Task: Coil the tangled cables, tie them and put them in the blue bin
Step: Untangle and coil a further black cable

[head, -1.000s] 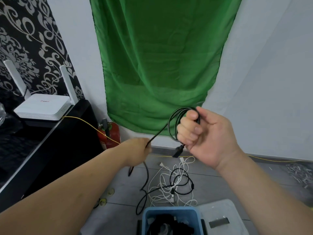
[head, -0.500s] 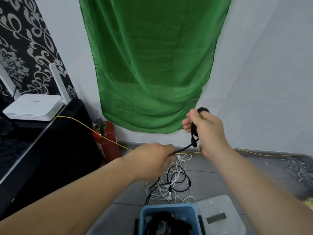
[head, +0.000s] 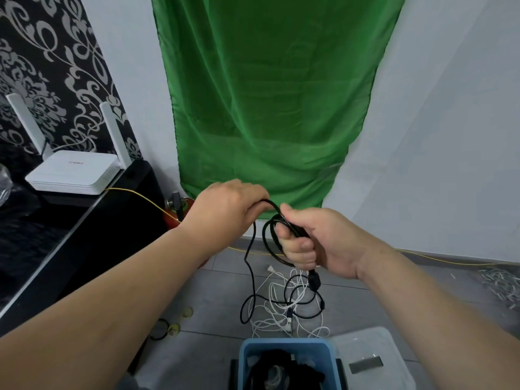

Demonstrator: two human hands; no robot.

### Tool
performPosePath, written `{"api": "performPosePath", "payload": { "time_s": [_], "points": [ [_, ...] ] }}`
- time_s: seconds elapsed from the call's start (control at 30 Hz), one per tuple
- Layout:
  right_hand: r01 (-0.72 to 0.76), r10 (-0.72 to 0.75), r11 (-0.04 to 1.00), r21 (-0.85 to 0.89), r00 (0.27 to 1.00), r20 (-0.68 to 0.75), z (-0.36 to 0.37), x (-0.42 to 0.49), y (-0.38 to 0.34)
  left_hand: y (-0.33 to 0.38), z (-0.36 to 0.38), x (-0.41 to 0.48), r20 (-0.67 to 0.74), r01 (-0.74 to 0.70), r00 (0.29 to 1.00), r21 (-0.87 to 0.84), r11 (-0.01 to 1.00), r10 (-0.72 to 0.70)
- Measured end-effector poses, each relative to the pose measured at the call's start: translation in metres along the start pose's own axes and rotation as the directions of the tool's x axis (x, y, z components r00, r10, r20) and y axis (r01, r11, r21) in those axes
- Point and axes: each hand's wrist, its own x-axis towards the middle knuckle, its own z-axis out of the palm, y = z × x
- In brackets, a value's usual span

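A: Where is the black cable?

B: At mid-frame, held up in front of the green cloth. The right hand is closed round a few loops of it, with the thumb laid over the bundle and the fingers curled beneath. A connector hangs just below that fist.

A: And the left hand?

B: It is just left of the right hand, with its back to the camera. Its fingers are curled over the strand that arcs across to the loops. From there the cable drops to the floor and joins the tangled cables, white and black, at lower centre.

A: The blue bin?

B: It is at the bottom edge of the frame, below the pile, with dark cable inside. A clear lid lies against its right side.
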Motion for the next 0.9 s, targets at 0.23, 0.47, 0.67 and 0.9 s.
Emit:
{"api": "performPosePath", "payload": {
  "time_s": [0.23, 0.47, 0.67, 0.9],
  "points": [
    [0.113, -0.173, 0.875, 0.471, 0.981, 0.084, 0.002, -0.001, -0.007, 0.012, 0.011, -0.009, 0.288, 0.186, 0.923, 0.246, 0.951, -0.254],
    [0.424, -0.269, 0.591, 0.686, 0.906, -0.328, -0.017, 0.003, -0.009, 0.021, 0.036, -0.018, 0.402, 0.176, 0.901, -0.004, 0.984, -0.160],
    [0.610, -0.146, 0.483, 0.629, 0.764, -0.629, -0.047, 0.009, -0.004, 0.040, 0.039, -0.022, 0.619, 0.382, 0.779, -0.346, 0.857, -0.098],
    [0.646, -0.200, 0.708, 0.285, 0.570, -0.797, -0.054, 0.014, 0.000, 0.064, 0.041, -0.021, 0.691, 0.245, 0.723, -0.287, 0.926, 0.022]
  ]
}}
